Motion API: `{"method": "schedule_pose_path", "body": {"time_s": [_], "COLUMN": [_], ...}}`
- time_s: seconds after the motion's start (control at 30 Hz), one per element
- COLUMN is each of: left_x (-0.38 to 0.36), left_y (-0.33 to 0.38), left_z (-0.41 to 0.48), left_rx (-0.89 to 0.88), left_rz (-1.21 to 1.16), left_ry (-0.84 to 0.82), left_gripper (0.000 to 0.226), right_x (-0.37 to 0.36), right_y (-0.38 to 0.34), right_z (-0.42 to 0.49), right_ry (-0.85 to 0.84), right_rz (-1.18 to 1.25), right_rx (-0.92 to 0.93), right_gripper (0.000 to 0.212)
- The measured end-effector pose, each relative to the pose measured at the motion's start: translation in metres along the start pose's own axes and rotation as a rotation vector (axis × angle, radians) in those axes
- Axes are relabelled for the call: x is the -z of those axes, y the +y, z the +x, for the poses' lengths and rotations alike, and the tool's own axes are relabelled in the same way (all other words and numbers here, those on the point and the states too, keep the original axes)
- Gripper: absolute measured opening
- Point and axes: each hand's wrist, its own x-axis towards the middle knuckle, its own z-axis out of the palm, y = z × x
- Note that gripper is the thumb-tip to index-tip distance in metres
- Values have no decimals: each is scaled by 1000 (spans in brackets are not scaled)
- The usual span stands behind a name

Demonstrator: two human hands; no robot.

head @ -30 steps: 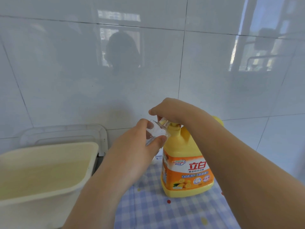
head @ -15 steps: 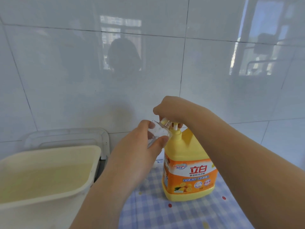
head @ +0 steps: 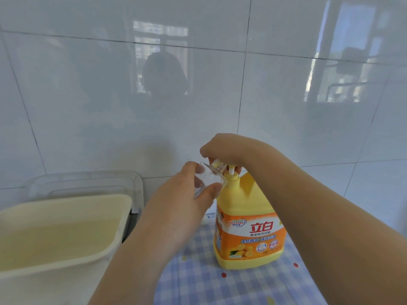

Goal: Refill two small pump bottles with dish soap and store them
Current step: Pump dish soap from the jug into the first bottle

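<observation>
The left hand (head: 176, 213) grips the small bottle (head: 208, 180) tilted against the soap jug (head: 247, 230)'s pump (head: 231, 171), which the right hand (head: 224, 148) curls over, near the tabletop (head: 220, 287)'s back edge; any misalignment could spill soap.

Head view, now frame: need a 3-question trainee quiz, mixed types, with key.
1. True or false: the left hand holds the small clear bottle tilted, its mouth at the nozzle of the yellow soap jug.
2. The right hand is on: A) the pump head; B) the wall tiles; C) the basin.
3. In a few words: what does the jug stand on?

Key: 1 true. 2 A. 3 the blue checked cloth.
</observation>
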Motion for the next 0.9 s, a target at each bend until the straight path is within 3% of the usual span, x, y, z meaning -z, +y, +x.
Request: {"method": "schedule_pose_path", "body": {"time_s": [0.3,0.47,0.9], "left_x": [-2,-2,-1], "left_y": [-3,-4,-3], "left_z": [1,2,1], "left_rx": [0,8,-9], "left_rz": [10,21,27], "left_ry": [-34,-64,-38], "left_gripper": [38,38,38], "right_x": [-4,-7,-8], "right_y": [4,3,3], "right_z": [-4,-7,1], "right_ry": [14,33,40], "right_rz": [-18,-31,8], "right_rx": [40,69,20], "right_gripper": [22,32,11]}}
